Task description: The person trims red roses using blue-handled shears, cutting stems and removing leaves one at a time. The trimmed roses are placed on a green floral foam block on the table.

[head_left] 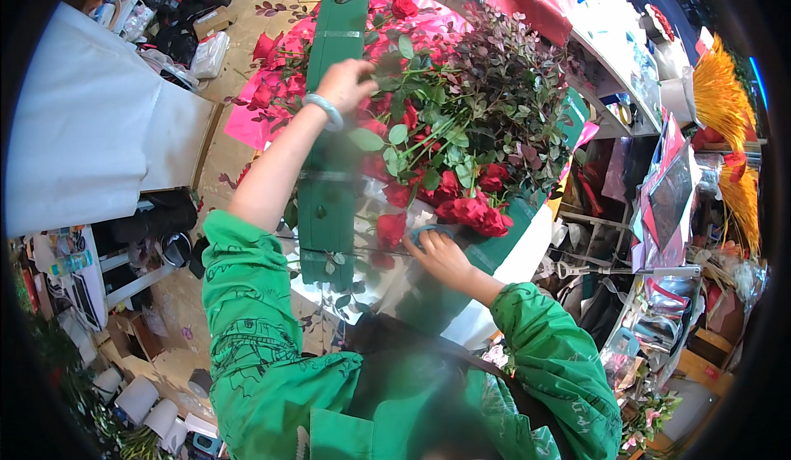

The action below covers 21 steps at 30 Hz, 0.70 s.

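Note:
My left hand [349,84], with a pale bangle at the wrist, is over a long green block [334,58] with clear tape bands; its fingers are bent, and a blur beside them hides whether they touch anything. My right hand [440,256] rests on a small blue object [431,232], partly hidden under the fingers, just below the red roses [474,213]. Leafy rose stems [432,136] lie between the hands. Dark purplish foliage [513,83] is heaped to their right. More red roses [405,6] lie over pink wrapping [247,114] behind the green block.
A second green block [513,237] runs diagonally at the right. White sheeting [80,126] covers a surface at the left. Crowded shelves [593,219] and orange dried grasses [723,102] stand at the right. White pots [136,396] stand at the lower left.

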Each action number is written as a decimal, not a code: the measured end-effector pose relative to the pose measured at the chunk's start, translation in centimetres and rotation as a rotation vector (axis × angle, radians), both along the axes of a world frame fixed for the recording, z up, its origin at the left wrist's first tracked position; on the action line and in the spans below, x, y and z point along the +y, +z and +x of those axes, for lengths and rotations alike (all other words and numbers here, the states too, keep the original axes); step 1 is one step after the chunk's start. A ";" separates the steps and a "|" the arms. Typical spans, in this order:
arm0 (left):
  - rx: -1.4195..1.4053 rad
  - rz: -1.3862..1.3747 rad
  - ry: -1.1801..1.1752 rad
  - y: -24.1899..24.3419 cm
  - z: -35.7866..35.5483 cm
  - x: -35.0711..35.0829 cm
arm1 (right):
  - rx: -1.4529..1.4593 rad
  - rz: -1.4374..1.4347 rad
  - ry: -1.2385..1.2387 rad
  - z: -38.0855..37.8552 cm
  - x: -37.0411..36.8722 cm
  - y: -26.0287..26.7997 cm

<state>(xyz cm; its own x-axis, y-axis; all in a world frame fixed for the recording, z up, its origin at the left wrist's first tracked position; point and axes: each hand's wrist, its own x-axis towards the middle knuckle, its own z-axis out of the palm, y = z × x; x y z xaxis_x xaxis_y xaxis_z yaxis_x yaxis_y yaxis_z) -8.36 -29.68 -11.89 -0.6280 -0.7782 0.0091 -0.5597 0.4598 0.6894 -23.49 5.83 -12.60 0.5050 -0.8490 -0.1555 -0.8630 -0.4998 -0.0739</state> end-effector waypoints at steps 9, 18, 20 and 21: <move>-0.116 -0.046 0.157 2.5 0.4 1.4 | -0.264 0.160 -0.063 0.0 -1.8 8.2; 0.608 0.475 0.226 7.2 4.0 1.1 | -0.121 -0.409 -0.357 -5.9 -17.0 16.1; 0.688 0.521 0.226 7.1 3.4 2.1 | -0.024 -0.406 -0.340 -6.3 -20.5 14.4; 0.742 0.550 0.226 7.3 3.5 2.9 | 0.052 -0.383 -0.327 -5.7 -22.0 13.8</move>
